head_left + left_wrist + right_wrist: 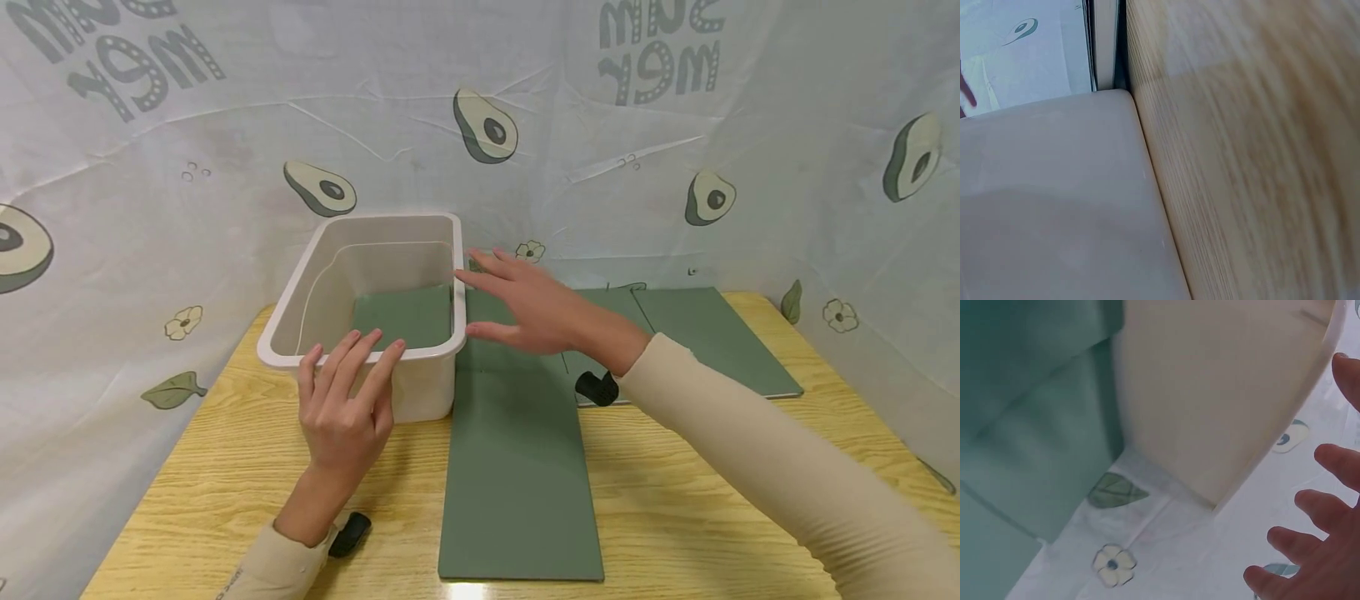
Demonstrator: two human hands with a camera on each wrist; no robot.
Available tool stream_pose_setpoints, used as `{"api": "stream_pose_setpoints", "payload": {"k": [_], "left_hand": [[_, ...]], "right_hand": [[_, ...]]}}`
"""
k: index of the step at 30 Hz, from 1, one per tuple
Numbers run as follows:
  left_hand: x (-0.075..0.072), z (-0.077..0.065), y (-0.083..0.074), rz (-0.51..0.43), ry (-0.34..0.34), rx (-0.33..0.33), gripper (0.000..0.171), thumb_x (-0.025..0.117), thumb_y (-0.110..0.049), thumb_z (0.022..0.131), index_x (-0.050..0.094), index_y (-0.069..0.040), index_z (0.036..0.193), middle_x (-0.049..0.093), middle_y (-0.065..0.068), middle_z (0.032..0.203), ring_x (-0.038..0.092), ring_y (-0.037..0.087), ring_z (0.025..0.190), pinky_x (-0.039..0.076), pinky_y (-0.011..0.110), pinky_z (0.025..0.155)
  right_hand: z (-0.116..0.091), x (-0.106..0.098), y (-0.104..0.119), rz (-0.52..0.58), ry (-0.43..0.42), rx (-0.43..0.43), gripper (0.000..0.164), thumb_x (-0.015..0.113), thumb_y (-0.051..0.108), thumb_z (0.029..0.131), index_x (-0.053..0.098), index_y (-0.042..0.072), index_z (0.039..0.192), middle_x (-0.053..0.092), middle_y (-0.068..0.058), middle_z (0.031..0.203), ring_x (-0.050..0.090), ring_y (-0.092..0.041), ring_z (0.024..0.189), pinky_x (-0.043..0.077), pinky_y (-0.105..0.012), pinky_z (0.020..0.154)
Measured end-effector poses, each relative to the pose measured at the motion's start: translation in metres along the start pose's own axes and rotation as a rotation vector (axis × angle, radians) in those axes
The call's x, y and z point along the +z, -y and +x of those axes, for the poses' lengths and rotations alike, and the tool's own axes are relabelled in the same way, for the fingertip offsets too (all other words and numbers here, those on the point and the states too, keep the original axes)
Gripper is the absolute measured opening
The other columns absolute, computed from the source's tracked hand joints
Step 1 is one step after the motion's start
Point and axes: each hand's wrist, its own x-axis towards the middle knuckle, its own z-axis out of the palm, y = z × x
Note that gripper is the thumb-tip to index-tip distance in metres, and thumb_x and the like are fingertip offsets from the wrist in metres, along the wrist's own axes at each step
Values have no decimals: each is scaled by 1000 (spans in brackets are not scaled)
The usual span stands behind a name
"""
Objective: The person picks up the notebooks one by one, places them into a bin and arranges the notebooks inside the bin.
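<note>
Head view shows a white plastic bin on the wooden surface, your left hand lying relaxed over its near edge. Your right hand spreads wide at its right edge.

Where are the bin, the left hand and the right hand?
Bin point(423, 388), head view: front outer wall.
Left hand point(345, 414), head view: back of the hand.
Right hand point(536, 307), head view: back of the hand.

Right hand beside a bin
Fingers spread near the rim; green boards alongside; printed cloth far.
</note>
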Motion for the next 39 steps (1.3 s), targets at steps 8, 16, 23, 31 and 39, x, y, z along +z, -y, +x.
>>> {"api": "stream_pose_setpoints", "payload": {"k": [8, 16, 23, 31, 39], "left_hand": [[-1, 0, 0, -7, -2, -2, 24, 69, -3, 92, 84, -11, 109, 81, 18, 111, 74, 41, 104, 45, 54, 113], [-2, 0, 1, -3, -9, 0, 25, 69, -1, 92, 84, -11, 109, 81, 18, 111, 74, 41, 104, 45, 53, 115], [-1, -1, 1, -11, 1, 0, 26, 69, -1, 91, 84, -10, 110, 81, 18, 112, 74, 41, 105, 45, 54, 115], [-1, -2, 0, -10, 12, -4, 25, 67, -5, 94, 84, -11, 111, 81, 17, 113, 74, 42, 106, 43, 52, 118], [-2, -3, 0, -16, 15, -14, 27, 67, -2, 93, 84, -11, 112, 81, 18, 113, 74, 42, 107, 43, 53, 116]], "right_hand": [[-41, 7, -13, -52, 0, 19, 80, 63, 54, 103, 30, 23, 169, 11, -4, 181, 9, -39, 168, 15, -65, 132], [-69, 10, -15, -87, -8, 23, 78, 63, 52, 103, 32, 21, 168, 10, -6, 181, 10, -41, 167, 17, -70, 129], [-94, 21, -19, -75, -21, 41, 79, 65, 52, 102, 34, 21, 168, 13, -11, 180, 13, -46, 165, 18, -72, 127], [-115, 43, -22, -58, 3, 82, 80, 64, 58, 101, 35, 25, 167, 16, -13, 179, 16, -51, 163, 20, -75, 125], [-122, 67, -19, -29, 67, 87, 85, 61, 66, 98, 32, 29, 168, 14, -11, 180, 16, -52, 163, 23, -76, 123]]}}
